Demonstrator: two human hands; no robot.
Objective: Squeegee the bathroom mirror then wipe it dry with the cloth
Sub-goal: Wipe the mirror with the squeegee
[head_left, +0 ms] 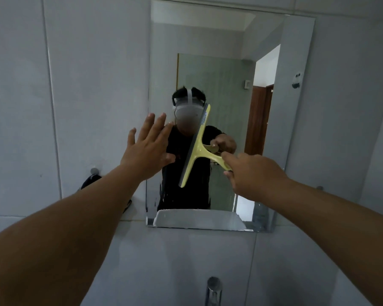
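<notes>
A person stood at a tiled bathroom wall (20,107), both bare arms raised toward the mirror (219,40). At far left, a dark item (90,181) hung from a wall hook (95,171) just beside the mirror's lower left corner; whether it was the drying cloth could not be told. The left hand (145,149) was held up with fingers (148,124) spread wide and holding nothing, at the mirror's left edge, though contact with the glass could not be confirmed. Right of it, the yellow squeegee (197,149) lay near the middle of the mirror, its blade tilted off upright, top leaning right. The right hand (255,175) was closed around the handle, index finger extended along it. The squeegee pass appeared to be under way, with wiping not yet begun. Doing it well would likely call for even pressure along the whole blade, a steady angle and overlapping strokes run out to the frame. Streaks and wetness showed along the lower strip of glass (155,208), which seemingly needed more attention. Open glass remained above and to the right of the blade, while the right edge (296,107) neared a small wall fitting (296,79). Below, a tap (213,290) stood well clear of the mirror's bottom edge.
</notes>
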